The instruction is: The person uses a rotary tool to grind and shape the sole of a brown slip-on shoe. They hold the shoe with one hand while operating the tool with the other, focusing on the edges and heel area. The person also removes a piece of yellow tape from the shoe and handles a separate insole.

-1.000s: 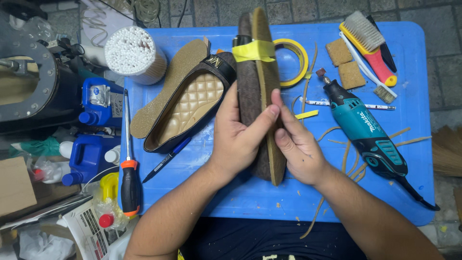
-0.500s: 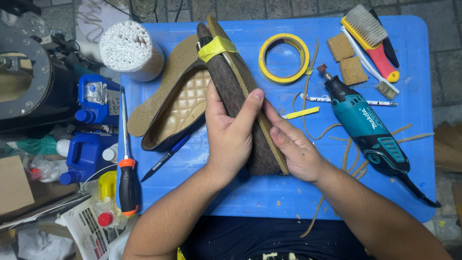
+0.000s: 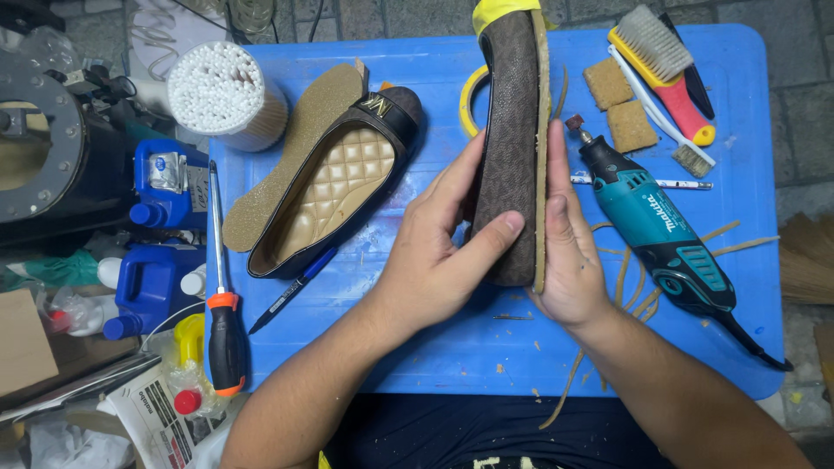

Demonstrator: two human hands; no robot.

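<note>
1. The left hand (image 3: pixel 434 252) clamps the brown shoe (image 3: pixel 512 148) from its left side: the thumb lies across the heel end, and the fingers run up along the fabric flank, pressed flat to it.
2. The right hand (image 3: pixel 569 252) presses on the opposite side, fingers together and straight, laid along the pale sole edge. Both hands are closed on the shoe, neither one nearer than the other.
3. The shoe is held on edge above the middle of the blue table (image 3: pixel 434 356), its long axis running from the person toward the far edge. The toe end, wrapped in yellow tape (image 3: pixel 504 9), points away and runs out of view at the top.
4. Just behind the shoe, a roll of yellow tape (image 3: pixel 469 95) lies flat, partly hidden by it.
5. To the left lies a second shoe (image 3: pixel 334 200) with a quilted tan lining, and a loose sole (image 3: pixel 291 169) leans along its left side.
6. To the right lies a teal rotary tool (image 3: pixel 651 226), its tip aimed at the far edge, with two sanding blocks (image 3: pixel 618 106) and brushes (image 3: pixel 665 52) toward the far right corner.
7. Along the left edge rest a screwdriver (image 3: pixel 221 295) and a tub of cotton swabs (image 3: pixel 217 91).
</note>
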